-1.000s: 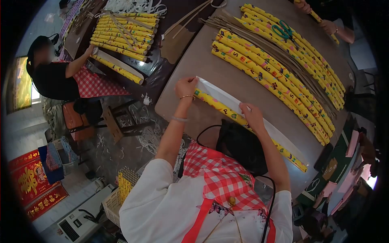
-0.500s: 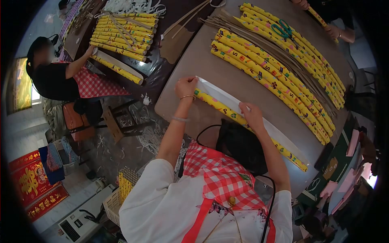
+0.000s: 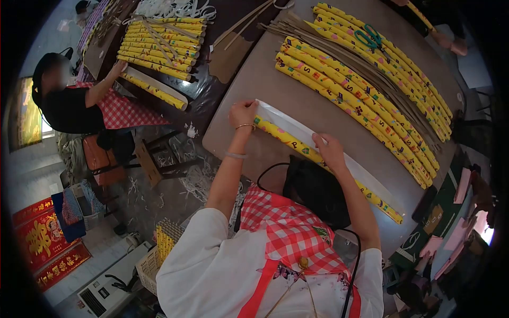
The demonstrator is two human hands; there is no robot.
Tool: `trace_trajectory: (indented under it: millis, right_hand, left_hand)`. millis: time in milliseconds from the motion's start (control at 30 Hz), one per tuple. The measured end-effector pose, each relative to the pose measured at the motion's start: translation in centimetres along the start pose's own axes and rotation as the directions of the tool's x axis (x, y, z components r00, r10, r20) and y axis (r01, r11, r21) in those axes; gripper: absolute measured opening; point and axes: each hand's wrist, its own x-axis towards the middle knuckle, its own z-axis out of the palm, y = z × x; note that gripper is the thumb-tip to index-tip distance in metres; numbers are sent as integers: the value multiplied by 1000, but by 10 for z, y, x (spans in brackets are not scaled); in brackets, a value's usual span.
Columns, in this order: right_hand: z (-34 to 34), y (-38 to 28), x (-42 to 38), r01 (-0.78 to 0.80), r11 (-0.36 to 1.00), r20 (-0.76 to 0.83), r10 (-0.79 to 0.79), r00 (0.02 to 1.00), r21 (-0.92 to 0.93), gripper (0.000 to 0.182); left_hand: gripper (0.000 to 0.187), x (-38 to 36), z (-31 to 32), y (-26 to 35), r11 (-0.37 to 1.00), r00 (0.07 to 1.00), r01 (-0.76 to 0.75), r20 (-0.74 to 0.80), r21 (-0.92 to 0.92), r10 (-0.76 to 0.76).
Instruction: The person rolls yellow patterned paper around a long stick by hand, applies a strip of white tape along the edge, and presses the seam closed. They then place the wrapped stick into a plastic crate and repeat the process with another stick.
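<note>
A partly unrolled roll of yellow patterned wrapping paper (image 3: 289,140) lies slantwise along the near edge of the table, its white underside (image 3: 289,123) showing along the far side. My left hand (image 3: 244,114) is closed on the roll's left end, where the white sheet comes to a corner. Farther right, my right hand (image 3: 330,150) has its fingers closed on the paper near the middle of the roll. Beyond both hands, several finished-looking yellow rolls (image 3: 355,108) lie side by side.
Green-handled scissors (image 3: 368,38) rest on a farther bundle of yellow rolls (image 3: 413,79). Brown paper strips (image 3: 339,47) lie between the bundles. At the left table, a co-worker (image 3: 69,98) touches another roll (image 3: 154,91) beside a stack. Another person's hand (image 3: 450,43) shows at top right.
My hands and the roll stay almost where they were. The co-worker on the left has shifted slightly, and the person's hands at top right have moved, with their roll now higher.
</note>
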Motion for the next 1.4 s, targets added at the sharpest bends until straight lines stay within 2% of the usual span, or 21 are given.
trace_trajectory:
  millis: [333, 567, 633, 867, 1067, 1133, 1400]
  right_hand:
    - [1, 2, 0, -18, 1000, 1, 18, 1000, 8, 50]
    - [3, 6, 0, 25, 1000, -12, -25, 1000, 10, 49]
    - [3, 5, 0, 45, 999, -20, -45, 999, 22, 48]
    - [1, -3, -3, 12, 1000, -20, -12, 1000, -2, 46]
    - [2, 2, -1, 39, 999, -37, -39, 999, -2, 46]
    - [2, 2, -1, 47, 999, -41, -47, 998, 1, 46]
    - [2, 1, -1, 40, 999, -33, -39, 999, 8, 45]
  left_hand:
    - [30, 0, -3, 5, 999, 999, 32, 17, 2, -32]
    - [30, 1, -1, 3, 999, 999, 37, 3, -13, -37]
    - [30, 5, 3, -2, 994, 999, 45, 31, -99, -42]
    - [27, 2, 0, 4, 996, 997, 77, 11, -51, -77]
    - [28, 2, 2, 3, 991, 997, 78, 25, -111, -76]
    - [34, 2, 2, 2, 972, 998, 50, -17, -229, -55]
    - [39, 19, 16, -14, 955, 992, 125, 59, -270, -113]
